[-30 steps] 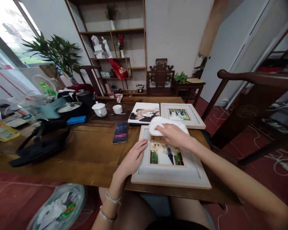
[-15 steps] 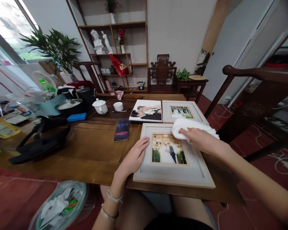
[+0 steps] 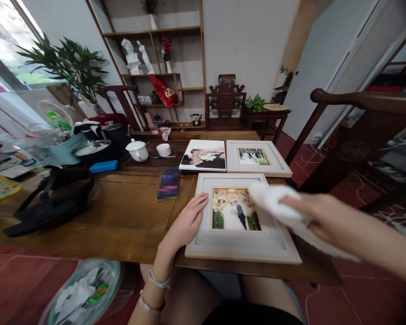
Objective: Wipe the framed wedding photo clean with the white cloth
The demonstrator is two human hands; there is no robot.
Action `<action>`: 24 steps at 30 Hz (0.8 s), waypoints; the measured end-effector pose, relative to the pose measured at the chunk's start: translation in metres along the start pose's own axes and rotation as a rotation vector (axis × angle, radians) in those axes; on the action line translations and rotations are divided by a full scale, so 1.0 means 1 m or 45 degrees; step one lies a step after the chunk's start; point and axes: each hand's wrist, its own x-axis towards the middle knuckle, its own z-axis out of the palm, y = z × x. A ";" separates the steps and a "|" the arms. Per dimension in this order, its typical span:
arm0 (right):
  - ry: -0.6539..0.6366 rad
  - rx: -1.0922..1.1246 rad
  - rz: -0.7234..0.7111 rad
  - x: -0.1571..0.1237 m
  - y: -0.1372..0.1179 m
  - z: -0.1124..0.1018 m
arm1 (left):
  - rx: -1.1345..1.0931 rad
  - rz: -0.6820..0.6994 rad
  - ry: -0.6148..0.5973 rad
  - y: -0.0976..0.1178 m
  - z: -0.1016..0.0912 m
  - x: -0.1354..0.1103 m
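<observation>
A light wooden picture frame (image 3: 203,246) with a wedding photo (image 3: 237,210) in its middle lies flat at the table's near edge. My left hand (image 3: 189,219) rests on the frame's left border, fingers stretched out flat. In my right hand (image 3: 311,210) is a bunched white cloth (image 3: 274,198), blurred by motion, over the frame's right side. Whether the cloth touches the frame I cannot tell. Behind lie a second picture frame (image 3: 280,168) with an outdoor photo and a white-edged photo album or panel (image 3: 203,155).
A phone (image 3: 168,184), a lidded white cup (image 3: 137,150) and a small white bowl (image 3: 163,150) are on the wooden table (image 3: 128,203). A black strap bag (image 3: 54,198) lies at left. Below stands a waste bin (image 3: 117,275). A dark wooden chair (image 3: 345,140) is at right.
My right hand has moved the white cloth down and to the right, away from the frame's top edge. My left hand stays on the left border.
</observation>
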 end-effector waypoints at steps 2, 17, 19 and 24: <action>0.123 -0.148 0.101 0.013 0.029 -0.016 | 0.002 -0.004 -0.006 0.000 0.000 0.000; 0.064 -0.082 -0.208 0.060 0.005 0.060 | -0.014 0.004 0.006 0.000 0.000 0.001; -0.011 -0.076 -0.214 0.045 -0.009 0.056 | -0.012 -0.005 -0.003 0.001 0.000 0.001; -0.150 0.085 -0.316 -0.004 -0.053 0.043 | -0.006 0.002 -0.009 -0.001 0.000 0.000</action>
